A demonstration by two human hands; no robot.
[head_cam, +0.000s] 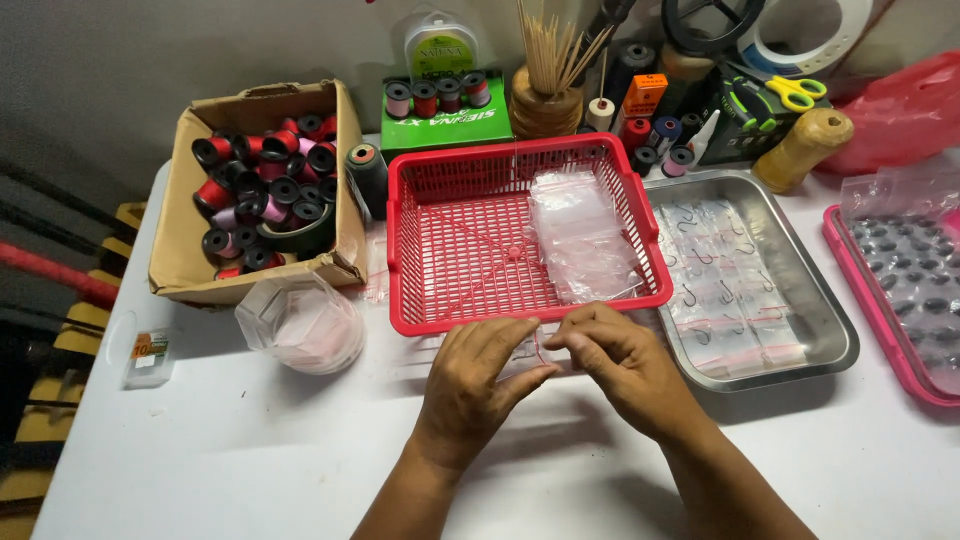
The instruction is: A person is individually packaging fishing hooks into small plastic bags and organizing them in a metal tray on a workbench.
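both hands are down on the white table, right at the near edge of the red plastic basket. the left hand and the right hand meet fingertip to fingertip, and pinched between them is a small clear bag, lying just in front of the basket's rim. each hand is closed on it, thumb and forefinger nipping the edge. there's a thin red line at the pinch, possibly the bag's seal strip, though it's too small to be sure.

inside the basket, on its right half, a loose heap of clear bags. just right of the basket sits a steel tray, lined with bagged fish hooks. at the far right edge, a pink tray with dark oval pieces in it.

over to the left, a cardboard box packed with red, black and pink thread spools. near it, just left of the basket's front corner, a clear plastic tub. behind the basket, a green box topped with more spools, a wooden holder of sticks, and yellow-handled scissors.
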